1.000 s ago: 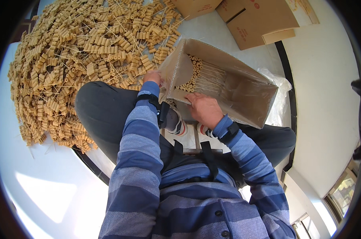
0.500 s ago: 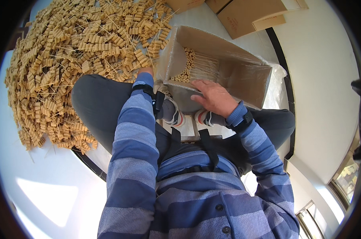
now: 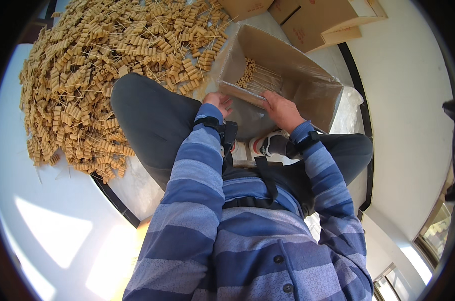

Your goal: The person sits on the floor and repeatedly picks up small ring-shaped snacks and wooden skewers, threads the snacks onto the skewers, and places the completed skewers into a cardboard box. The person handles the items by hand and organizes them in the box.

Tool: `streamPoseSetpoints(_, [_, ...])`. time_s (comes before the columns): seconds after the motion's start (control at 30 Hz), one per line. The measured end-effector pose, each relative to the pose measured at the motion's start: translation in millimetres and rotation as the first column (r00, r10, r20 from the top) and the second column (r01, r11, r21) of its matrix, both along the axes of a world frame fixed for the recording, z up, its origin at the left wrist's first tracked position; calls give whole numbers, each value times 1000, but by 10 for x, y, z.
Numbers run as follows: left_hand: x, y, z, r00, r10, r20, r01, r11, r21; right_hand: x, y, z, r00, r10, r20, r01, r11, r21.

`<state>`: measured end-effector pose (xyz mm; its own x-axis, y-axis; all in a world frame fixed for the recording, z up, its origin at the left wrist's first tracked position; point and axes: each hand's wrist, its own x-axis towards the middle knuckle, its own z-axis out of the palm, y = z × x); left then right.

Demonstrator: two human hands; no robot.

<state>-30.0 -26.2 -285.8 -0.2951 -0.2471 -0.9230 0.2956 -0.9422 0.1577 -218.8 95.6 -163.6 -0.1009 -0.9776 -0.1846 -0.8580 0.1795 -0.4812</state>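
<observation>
A cardboard box (image 3: 287, 47) lined with clear plastic stands open in front of me, tilted. Inside, along its left end, lie tan ring-shaped pieces on thin sticks (image 3: 247, 73), the sticks pointing right. My right hand (image 3: 283, 112) grips the box's near top edge, fingers bent over it. Close to the box's near left corner is my left hand (image 3: 219, 102), fingers apart and pointing right, with nothing seen in them. To the left spreads a large heap of the same tan skewered pieces (image 3: 102, 65).
More cardboard boxes (image 3: 307, 27) stand beyond the open one. Clear plastic sheeting (image 3: 352, 103) bunches at its right side, beside a white wall (image 3: 403, 90). My bent left knee (image 3: 137, 100) lies against the heap's near edge, and my shoes (image 3: 260, 145) are below the box.
My left hand has come from the heap's edge rightward to the box's near corner. My right hand has closed on the box edge. The view has shifted slightly.
</observation>
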Motion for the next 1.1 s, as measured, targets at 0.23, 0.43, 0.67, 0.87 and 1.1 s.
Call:
streamPoseSetpoints(0.23, [-128, 19, -112, 999, 39, -23, -42, 993, -109, 17, 1, -15, 1000, -12, -20, 12, 1000, -2])
streamPoseSetpoints(0.43, [-129, 31, -298, 997, 51, 64, -46, 997, -67, 18, -56, 62, 997, -52, 60, 50, 998, 33])
streamPoseSetpoints(0.67, [-103, -7, -484, 982, 28, 186, -34, 999, 28, 16, -60, 37, 999, -26, -24, 24, 996, -85])
streamPoseSetpoints(0.87, [-180, -32, -593, 943, -266, 198, 259, 964, 60, 42, -61, 42, 998, -35, -43, 32, 997, -72])
streamPoseSetpoints(1.1, [-154, -40, -725, 922, -260, 286, 258, 965, 47, 28, -16, 37, 999, -40, -6, 40, 997, -67])
